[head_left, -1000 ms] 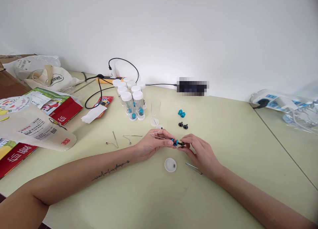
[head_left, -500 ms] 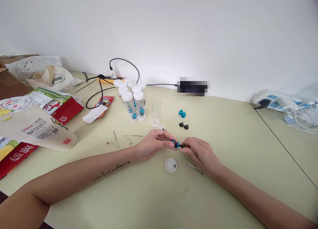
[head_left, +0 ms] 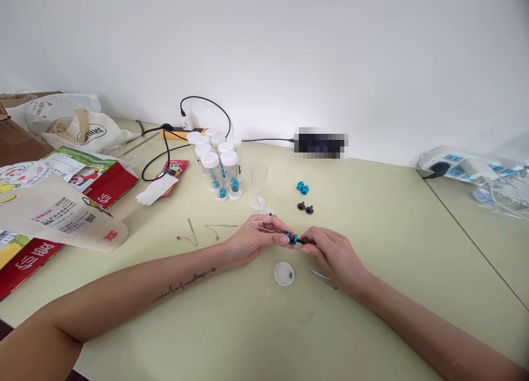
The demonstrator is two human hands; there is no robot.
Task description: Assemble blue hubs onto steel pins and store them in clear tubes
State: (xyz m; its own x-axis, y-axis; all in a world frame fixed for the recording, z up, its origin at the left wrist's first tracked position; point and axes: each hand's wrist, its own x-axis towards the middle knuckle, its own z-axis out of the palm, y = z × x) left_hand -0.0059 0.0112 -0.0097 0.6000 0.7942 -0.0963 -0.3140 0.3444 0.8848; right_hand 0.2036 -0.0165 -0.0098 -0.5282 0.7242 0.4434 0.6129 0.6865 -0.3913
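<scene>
across a pale green table [head_left: 231, 331] there's a fair bit of stuff, with a big cream bag [head_left: 78, 221] lying against a red and green box [head_left: 111, 172] on the left. white power strip [head_left: 454, 165] sits over at the right, by the wall. right hand [head_left: 334, 254] has its fingertips pinched together on the end of a little black piece [head_left: 303, 240], and the left hand [head_left: 252, 240] has thumb and fingers closed on a small blue piece [head_left: 292, 239], plus a bent wire [head_left: 261, 226] sticks out by its fingers. so the black and blue bits are end to end between the hands, just above the table. can't tell how far one goes into the other, tbh. capped tubes [head_left: 230, 174] are bunched up behind the left hand, small white dish [head_left: 281, 281] is in front, thin metal tool [head_left: 322, 279] is near the right hand, and two spare blue pieces [head_left: 305, 189] sit just behind two spare black pieces [head_left: 309, 210].
</scene>
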